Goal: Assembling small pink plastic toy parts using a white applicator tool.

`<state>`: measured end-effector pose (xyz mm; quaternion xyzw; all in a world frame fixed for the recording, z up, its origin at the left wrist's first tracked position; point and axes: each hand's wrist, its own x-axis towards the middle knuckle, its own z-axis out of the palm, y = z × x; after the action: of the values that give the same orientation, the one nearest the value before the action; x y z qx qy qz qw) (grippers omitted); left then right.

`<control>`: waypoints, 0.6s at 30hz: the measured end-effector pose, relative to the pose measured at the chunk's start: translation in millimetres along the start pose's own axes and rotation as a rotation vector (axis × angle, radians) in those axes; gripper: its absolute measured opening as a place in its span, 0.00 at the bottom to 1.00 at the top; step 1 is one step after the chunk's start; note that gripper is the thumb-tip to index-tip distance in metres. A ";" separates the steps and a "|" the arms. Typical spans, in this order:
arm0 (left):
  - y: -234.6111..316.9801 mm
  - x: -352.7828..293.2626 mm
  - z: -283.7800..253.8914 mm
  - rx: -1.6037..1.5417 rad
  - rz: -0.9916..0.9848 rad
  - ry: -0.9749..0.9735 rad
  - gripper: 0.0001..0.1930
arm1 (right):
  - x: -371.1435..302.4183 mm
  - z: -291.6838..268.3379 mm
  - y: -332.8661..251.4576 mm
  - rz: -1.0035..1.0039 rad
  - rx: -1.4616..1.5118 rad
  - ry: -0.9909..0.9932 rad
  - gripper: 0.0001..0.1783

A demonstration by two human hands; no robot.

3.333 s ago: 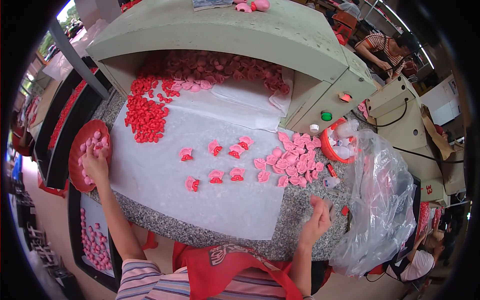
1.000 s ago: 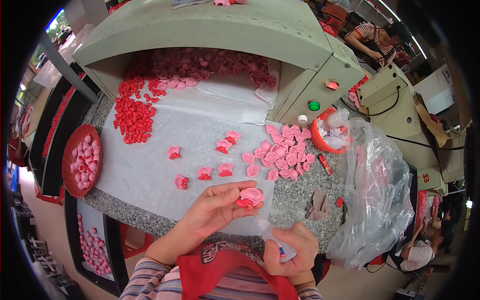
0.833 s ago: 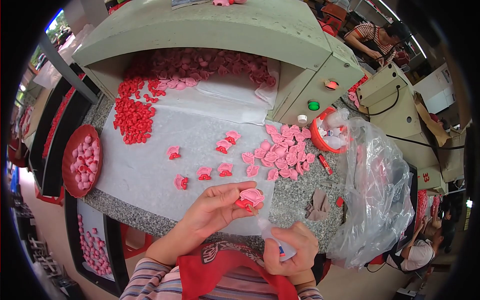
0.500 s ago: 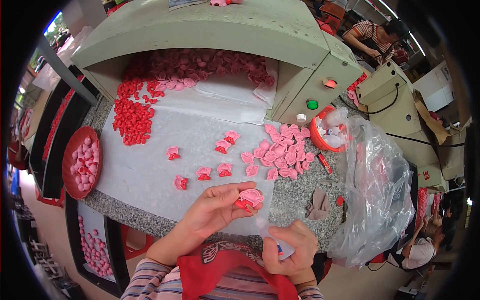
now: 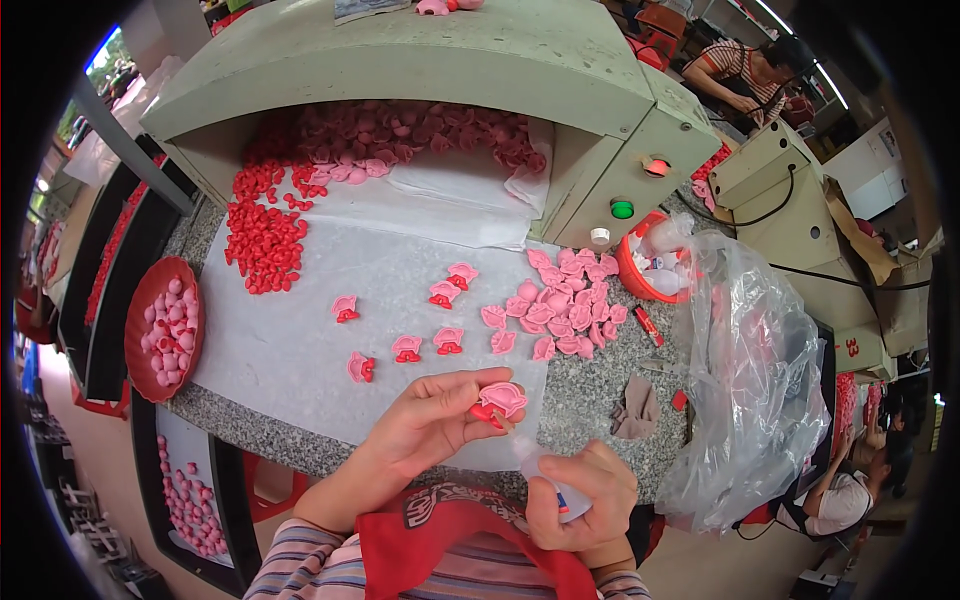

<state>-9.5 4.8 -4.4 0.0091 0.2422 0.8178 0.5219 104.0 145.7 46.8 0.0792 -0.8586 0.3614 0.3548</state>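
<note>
Between its thumb and fingers, my left hand (image 5: pixel 425 415) pinches a small pink molded toy part (image 5: pixel 503 399) with a red piece at its lower side. My right hand (image 5: pixel 592 492) grips a clear squeeze bottle (image 5: pixel 568 500), its thin tip slanting up to the red piece; whether it touches cannot be made out. Several pink parts with red bottoms (image 5: pixel 407 347) lie spaced out on the white sheet (image 5: pixel 300 365). To their right is a heap of loose pink parts (image 5: pixel 565 310). A pile of small red pieces (image 5: pixel 262 245) sits at the far left of the sheet.
A pale green box-shaped machine (image 5: pixel 400 60) with a heaped opening stands behind. At right are an orange bowl of bottles (image 5: pixel 640 285), a red tube (image 5: pixel 648 326), a grey cloth (image 5: pixel 636 410) and a clear plastic bag (image 5: pixel 750 390). A red basket (image 5: pixel 140 375) stands left.
My left hand and the pink part have shifted very slightly. The bottle in my right hand remains angled up to the part, with its tip a little nearer the red piece.
</note>
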 end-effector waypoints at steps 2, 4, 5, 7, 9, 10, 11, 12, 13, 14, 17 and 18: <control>0.3 -0.2 -0.4 0.004 -0.003 -0.007 0.21 | 1.1 0.8 -0.6 -0.004 -0.005 0.009 0.18; 0.5 -0.2 -0.1 0.008 -0.006 -0.014 0.21 | 2.0 2.0 -0.6 -0.007 -0.009 0.018 0.17; 0.5 -0.6 0.7 0.008 -0.005 -0.010 0.21 | 2.0 2.7 -0.1 -0.009 -0.012 0.020 0.17; 0.2 -0.4 0.9 0.010 -0.006 -0.007 0.21 | 1.6 2.6 0.3 -0.011 -0.015 0.025 0.17; -0.7 0.1 0.5 0.009 -0.001 -0.011 0.21 | 0.7 0.6 0.2 -0.007 -0.019 0.028 0.17; -0.7 -0.4 1.9 0.013 -0.001 -0.011 0.21 | 0.8 -0.3 0.2 -0.007 -0.018 0.032 0.17; -0.5 -1.0 0.9 0.011 0.000 -0.002 0.21 | 1.0 0.7 0.4 -0.002 -0.015 0.036 0.17; -0.2 -1.3 -0.3 0.009 0.001 0.007 0.21 | 1.2 1.8 0.7 0.003 -0.011 0.040 0.17; -0.1 -1.2 -2.5 0.007 -0.002 0.006 0.21 | 1.2 3.1 0.9 0.005 -0.014 0.038 0.17; -0.2 -1.0 -2.2 0.013 -0.002 0.005 0.21 | 1.3 2.4 0.9 0.004 -0.018 0.037 0.17; -0.8 -1.7 0.6 0.022 0.003 0.011 0.21 | 1.9 2.3 2.0 -0.001 -0.016 0.046 0.17; -0.8 -1.9 1.5 0.023 0.010 0.018 0.21 | 2.1 2.5 2.6 -0.007 -0.011 0.054 0.17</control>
<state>-7.5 4.0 -3.0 0.0087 0.2562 0.8177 0.5154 100.1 146.2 45.5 0.0704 -0.8505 0.3576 0.3793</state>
